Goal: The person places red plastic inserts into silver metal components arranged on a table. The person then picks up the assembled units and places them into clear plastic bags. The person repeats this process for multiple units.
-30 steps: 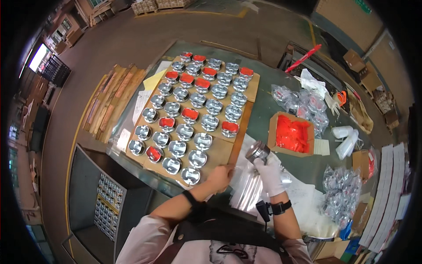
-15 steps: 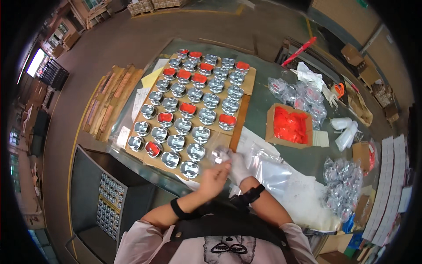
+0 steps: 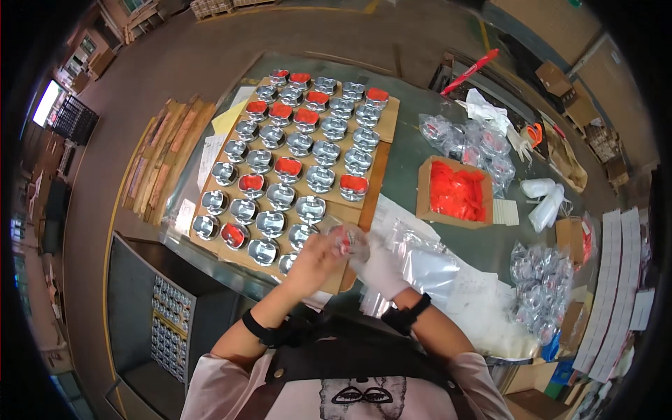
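Just past the near right corner of the piston rows, a piston in a clear plastic bag (image 3: 350, 243) is between my hands, with red showing through the film. My right hand (image 3: 381, 271), in a white glove, is closed round its right side. My bare left hand (image 3: 313, 264) has its fingers curled together at the bag's left side; the fingertips are partly hidden. To the left, rows of silver pistons (image 3: 269, 224) stand on cardboard sheets (image 3: 388, 120), several with red packets (image 3: 288, 166) on them. Flat clear bags (image 3: 427, 269) lie beside my right hand.
An open cardboard box (image 3: 422, 203) of red packets stands right of the rows. Bagged pistons lie in two piles, one far (image 3: 483, 143) and one near right (image 3: 539, 294). White gloves (image 3: 486, 112) and orange-handled scissors (image 3: 535, 133) lie far right. A dark bin (image 3: 133, 294) with pistons stands at lower left.
My left hand has shifted left, toward the near pistons. The piston in the bag has turned, and red now shows on it. The whole view has shifted slightly.
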`<state>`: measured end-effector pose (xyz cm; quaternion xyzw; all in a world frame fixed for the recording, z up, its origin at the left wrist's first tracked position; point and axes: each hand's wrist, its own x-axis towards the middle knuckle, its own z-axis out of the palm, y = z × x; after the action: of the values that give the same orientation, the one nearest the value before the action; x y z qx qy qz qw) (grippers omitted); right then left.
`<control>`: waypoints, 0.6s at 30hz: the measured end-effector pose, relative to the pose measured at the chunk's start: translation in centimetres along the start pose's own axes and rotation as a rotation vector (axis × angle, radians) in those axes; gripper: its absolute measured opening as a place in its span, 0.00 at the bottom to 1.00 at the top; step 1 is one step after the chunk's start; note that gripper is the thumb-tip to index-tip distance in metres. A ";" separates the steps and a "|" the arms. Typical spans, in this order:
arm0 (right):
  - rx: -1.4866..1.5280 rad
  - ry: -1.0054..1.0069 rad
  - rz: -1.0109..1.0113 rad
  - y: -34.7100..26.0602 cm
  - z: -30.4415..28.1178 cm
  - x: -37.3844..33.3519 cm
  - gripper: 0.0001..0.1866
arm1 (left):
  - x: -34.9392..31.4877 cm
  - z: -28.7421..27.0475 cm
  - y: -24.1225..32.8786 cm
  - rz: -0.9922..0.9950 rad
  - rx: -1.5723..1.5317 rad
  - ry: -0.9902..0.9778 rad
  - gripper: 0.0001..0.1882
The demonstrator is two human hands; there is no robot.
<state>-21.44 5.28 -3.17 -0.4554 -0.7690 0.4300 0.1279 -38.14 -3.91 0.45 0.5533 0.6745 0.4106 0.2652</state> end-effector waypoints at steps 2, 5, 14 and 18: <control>0.737 -0.140 0.325 1.4 1.4 1.3 0.23 | -0.6 2.0 -1.0 -0.038 0.444 -0.160 0.17; 0.659 -0.175 0.046 0.6 1.2 2.1 0.12 | 0.9 2.8 -1.0 -0.299 0.702 -0.482 0.15; -0.789 -0.227 -0.998 -0.6 0.0 8.2 0.06 | -1.5 3.0 -1.8 -0.252 0.593 -0.344 0.30; -0.735 -0.426 -0.925 -0.9 1.7 10.7 0.06 | 0.4 4.7 -3.4 -0.351 0.673 -0.455 0.27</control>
<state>-28.93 12.86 -5.57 0.0058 -0.9927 0.1190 -0.0203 -36.26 -2.47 -4.84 0.5624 0.7786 -0.0156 0.2777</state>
